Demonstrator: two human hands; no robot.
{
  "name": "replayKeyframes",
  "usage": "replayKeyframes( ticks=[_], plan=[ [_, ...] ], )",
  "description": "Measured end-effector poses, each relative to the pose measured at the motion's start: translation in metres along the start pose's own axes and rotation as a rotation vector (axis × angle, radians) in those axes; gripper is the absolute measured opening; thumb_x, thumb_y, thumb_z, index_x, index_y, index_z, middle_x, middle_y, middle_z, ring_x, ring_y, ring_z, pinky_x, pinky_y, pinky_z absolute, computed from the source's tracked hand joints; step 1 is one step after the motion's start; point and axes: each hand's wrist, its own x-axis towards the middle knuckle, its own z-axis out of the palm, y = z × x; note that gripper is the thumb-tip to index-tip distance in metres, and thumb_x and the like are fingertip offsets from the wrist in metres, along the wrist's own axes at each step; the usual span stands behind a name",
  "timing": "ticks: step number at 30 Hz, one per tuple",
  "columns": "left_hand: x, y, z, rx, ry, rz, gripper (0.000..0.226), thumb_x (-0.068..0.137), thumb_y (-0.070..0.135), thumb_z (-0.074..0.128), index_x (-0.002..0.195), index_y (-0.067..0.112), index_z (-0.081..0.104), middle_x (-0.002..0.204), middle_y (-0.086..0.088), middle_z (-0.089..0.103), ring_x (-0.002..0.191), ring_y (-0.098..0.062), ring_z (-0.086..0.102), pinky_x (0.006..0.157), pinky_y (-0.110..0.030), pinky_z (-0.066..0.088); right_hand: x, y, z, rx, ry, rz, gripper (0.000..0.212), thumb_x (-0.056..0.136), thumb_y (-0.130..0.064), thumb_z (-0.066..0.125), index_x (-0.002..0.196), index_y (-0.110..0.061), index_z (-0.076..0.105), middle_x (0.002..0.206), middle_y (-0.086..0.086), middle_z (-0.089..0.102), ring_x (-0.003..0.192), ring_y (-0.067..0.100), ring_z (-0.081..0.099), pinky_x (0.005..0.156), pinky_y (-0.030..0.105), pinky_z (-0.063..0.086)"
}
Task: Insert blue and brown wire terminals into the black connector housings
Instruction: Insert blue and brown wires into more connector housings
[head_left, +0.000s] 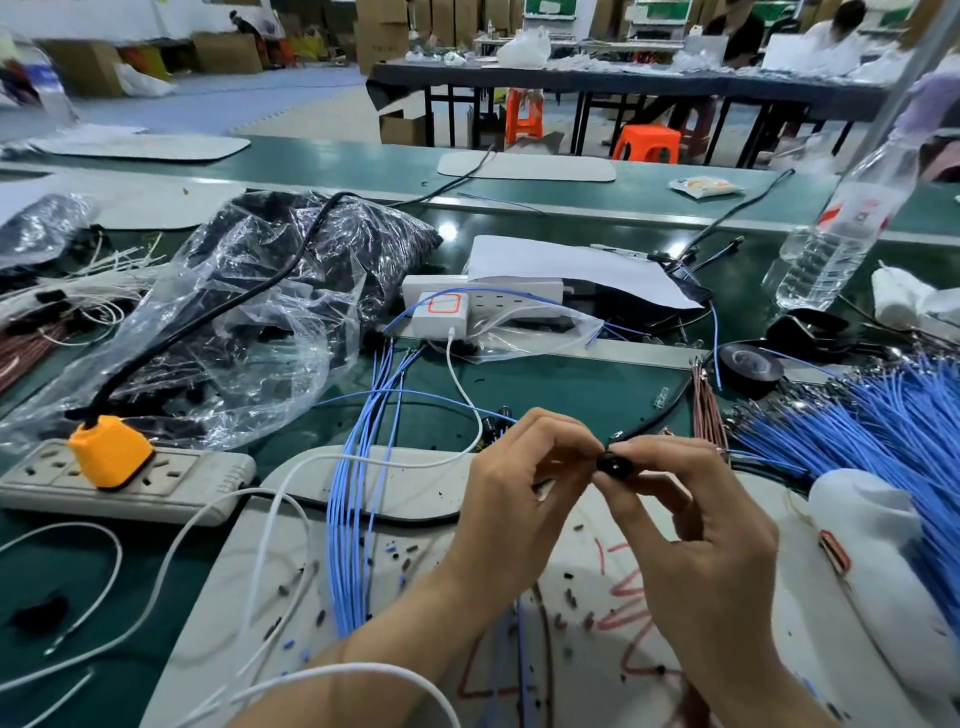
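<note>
2 bare hands meet over a pale mat at the near edge of the green worktop, and between them sits the black connector housing, held up off the surface. The right hand pinches the housing between thumb and forefinger, its other fingers curled loosely below. The left hand brings its thumb and forefinger tips together against the housing's left side; whether a wire terminal lies between those tips I cannot tell. A black cable runs from the housing up and to the right. To the left of the hands, a sheaf of blue wires lies across the mat, fanning out toward a white charger farther back. On the right spreads a dense pile of blue wires, with a small bunch of brown wires just beside it and a roll of black tape behind. A clear water bottle stands tilted in view at the far right. On the left lies a grey power strip with an orange plug seated in it, and behind it a crumpled clear plastic bag holds dark parts. Small dark and blue scraps dot the mat.
</note>
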Motion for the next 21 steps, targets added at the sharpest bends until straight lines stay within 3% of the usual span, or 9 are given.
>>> replayKeyframes(
  ticks=[10,16,21],
  plan=[
    [-0.0013,0.0011,-0.0015,-0.017,-0.03,-0.036,0.007,0.083,0.0,0.067,0.089,0.0,0.065,0.088,-0.004,0.062,0.08,-0.008,0.063,0.073,-0.019,0.054,-0.0005,-0.0029,0.0004,-0.009,0.005,0.058,0.019,0.075,-0.015,0.071,0.088,-0.023,0.06,0.083,-0.008,0.061,0.077,0.012,0.064,0.072,0.02,0.054],
    [-0.003,-0.0001,0.0005,-0.046,-0.021,-0.064,0.006,0.083,0.005,0.066,0.089,0.003,0.064,0.086,-0.004,0.062,0.078,-0.011,0.065,0.071,-0.024,0.055,-0.0007,-0.0044,-0.0009,-0.032,0.004,0.025,0.025,0.075,-0.012,0.075,0.088,-0.024,0.059,0.081,-0.007,0.06,0.076,0.012,0.064,0.071,0.022,0.055],
    [-0.0041,-0.0002,0.0004,-0.072,-0.03,-0.086,0.005,0.085,0.006,0.065,0.089,0.006,0.062,0.083,-0.008,0.063,0.074,-0.014,0.067,0.067,-0.016,0.05,-0.0003,-0.0051,-0.0007,-0.061,0.013,-0.022,0.022,0.075,-0.011,0.072,0.089,-0.021,0.058,0.085,-0.002,0.062,0.075,0.011,0.063,0.07,0.024,0.055]
  ],
)
